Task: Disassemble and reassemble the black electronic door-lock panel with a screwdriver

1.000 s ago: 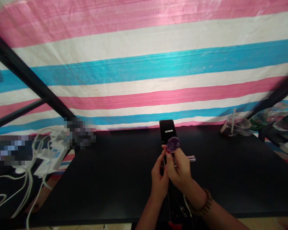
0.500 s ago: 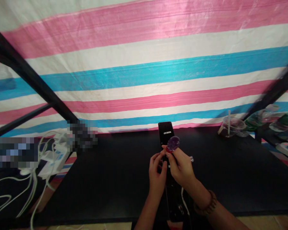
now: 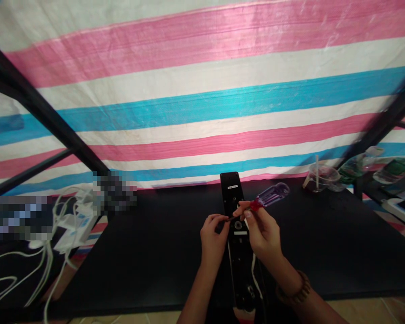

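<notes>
My right hand (image 3: 263, 229) grips a screwdriver (image 3: 272, 196) with a clear purple handle and a red collar, just below the collar. The screwdriver is tilted, its handle up to the right and its thin shaft running down to the left. At the shaft's tip the thumb and fingertips of my left hand (image 3: 213, 238) are pinched together; whatever small thing is between them is too small to make out. Beneath both hands lies a long black device panel (image 3: 240, 261) with white labels, a round fitting and small holes. A white cable (image 3: 254, 274) runs along its right side.
The panel rests on a black table (image 3: 148, 252). Plastic cups (image 3: 320, 177) and clear bottles (image 3: 361, 164) stand at the right back. A white power strip (image 3: 77, 229) with tangled cables is at the left. A striped tarp (image 3: 202, 103) hangs behind, between dark frame bars.
The screwdriver has swung from pointing down at the panel to lying slanted, handle to the right. My left hand has shifted left, with its fingertips now at the shaft's tip.
</notes>
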The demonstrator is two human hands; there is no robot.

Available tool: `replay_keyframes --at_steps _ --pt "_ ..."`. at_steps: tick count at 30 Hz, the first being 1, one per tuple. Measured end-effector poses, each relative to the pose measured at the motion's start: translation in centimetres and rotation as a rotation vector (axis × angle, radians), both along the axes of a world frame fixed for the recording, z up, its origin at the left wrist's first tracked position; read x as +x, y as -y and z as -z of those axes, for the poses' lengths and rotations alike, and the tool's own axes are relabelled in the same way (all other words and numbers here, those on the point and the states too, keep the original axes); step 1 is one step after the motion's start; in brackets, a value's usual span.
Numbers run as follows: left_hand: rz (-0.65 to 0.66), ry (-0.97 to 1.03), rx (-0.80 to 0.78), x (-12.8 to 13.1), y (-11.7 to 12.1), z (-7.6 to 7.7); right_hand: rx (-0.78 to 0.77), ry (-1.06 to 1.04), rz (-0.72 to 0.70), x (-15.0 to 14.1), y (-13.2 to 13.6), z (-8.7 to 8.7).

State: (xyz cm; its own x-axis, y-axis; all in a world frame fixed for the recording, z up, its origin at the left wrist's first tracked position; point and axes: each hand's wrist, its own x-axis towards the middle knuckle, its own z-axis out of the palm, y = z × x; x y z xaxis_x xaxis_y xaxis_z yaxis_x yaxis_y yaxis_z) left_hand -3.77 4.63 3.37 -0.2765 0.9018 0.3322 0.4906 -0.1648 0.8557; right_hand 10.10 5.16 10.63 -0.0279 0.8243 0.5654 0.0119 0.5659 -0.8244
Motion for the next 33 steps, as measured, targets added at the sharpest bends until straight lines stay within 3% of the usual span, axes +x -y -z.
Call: replay_keyframes --at_steps 6,10,14,25,33 --pt "0.121 -0.294 -0.123 -0.9 -0.9 -3.2 -0.058 -0.023 0.009 0.9 0.3 0.4" --pt "0.214 -0.459 -0.16 -1.3 -1.5 -4.5 -0.078 -0.07 0.046 2.0 0.5 0.9" --pt "0.274 -0.51 -0.224 -1.2 -1.8 -4.7 -0.084 -0.093 0.094 3.3 0.6 1.3" --pt "0.152 -0.838 -0.349 1.3 -2.1 -6.4 -0.081 -0.072 0.178 5.8 2.0 1.9" --pt "0.184 -0.827 -0.285 0.5 -1.1 -5.6 -0.12 -0.111 0.225 6.1 2.3 2.2"
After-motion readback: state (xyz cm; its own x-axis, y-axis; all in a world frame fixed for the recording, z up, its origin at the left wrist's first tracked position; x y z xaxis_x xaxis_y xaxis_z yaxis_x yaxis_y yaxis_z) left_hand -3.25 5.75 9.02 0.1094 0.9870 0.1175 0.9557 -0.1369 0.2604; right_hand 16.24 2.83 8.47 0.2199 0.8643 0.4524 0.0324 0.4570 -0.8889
